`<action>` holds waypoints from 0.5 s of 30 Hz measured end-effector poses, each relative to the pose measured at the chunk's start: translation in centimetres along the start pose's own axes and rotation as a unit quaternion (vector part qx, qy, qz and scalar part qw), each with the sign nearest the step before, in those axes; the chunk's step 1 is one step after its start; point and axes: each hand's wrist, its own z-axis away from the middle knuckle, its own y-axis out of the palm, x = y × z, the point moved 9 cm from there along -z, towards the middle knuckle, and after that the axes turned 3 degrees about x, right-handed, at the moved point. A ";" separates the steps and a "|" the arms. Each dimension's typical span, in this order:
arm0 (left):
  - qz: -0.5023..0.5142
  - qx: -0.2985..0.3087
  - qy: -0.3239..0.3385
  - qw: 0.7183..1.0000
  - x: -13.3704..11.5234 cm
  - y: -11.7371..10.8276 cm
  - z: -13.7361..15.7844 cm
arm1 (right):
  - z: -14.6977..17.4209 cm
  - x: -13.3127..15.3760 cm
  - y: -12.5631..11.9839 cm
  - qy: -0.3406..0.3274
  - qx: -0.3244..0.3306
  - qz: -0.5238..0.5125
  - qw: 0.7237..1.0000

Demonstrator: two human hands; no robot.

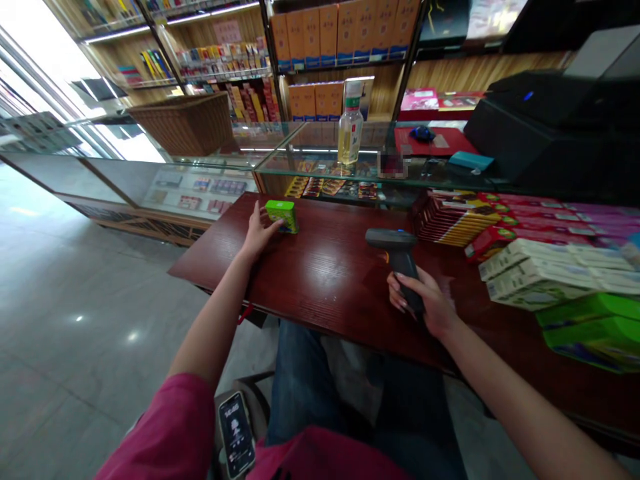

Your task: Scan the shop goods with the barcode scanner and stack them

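My left hand (pixel 260 232) is at the left end of a small bright green box (pixel 283 212) standing on the dark red-brown table (pixel 320 267). Its fingers are spread, the index finger pointing up and the thumb reaching across the box's near face. Whether the fingertips press on the box is hard to see. In my right hand (pixel 425 300) is a dark grey barcode scanner (pixel 393 239), held by its handle above the table, its head turned to the left.
Stacked cartons (pixel 545 270), green packs (pixel 595 327) and a row of slim boxes (pixel 450 220) fill the table's right side. Behind it, a glass counter (pixel 305 147) bears a drink bottle (pixel 351 123) and a wicker basket (pixel 185 123). A phone (pixel 237 433) lies beside my left leg.
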 end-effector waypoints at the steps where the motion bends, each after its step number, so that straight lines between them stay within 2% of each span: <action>1: -0.038 -0.043 0.009 0.998 -0.1 0.1 0.4 | 0.0 0.0 0.0 0.002 -0.002 0.003 1.000; 3: -0.101 -0.105 0.024 0.989 -0.2 1.0 1.1 | 0.1 -0.1 -0.1 0.005 -0.007 0.006 1.000; 7: -0.135 -0.127 0.079 0.980 -0.6 3.0 0.1 | 0.1 -0.2 -0.5 0.012 -0.026 0.008 1.000; 10: -0.111 -0.128 0.104 0.980 -0.3 2.8 -2.7 | 0.1 -0.3 -0.7 0.020 -0.038 0.004 0.999; 15: -0.109 -0.165 0.044 0.979 1.6 1.0 -8.4 | -0.1 -0.7 -0.8 0.030 -0.031 0.013 0.999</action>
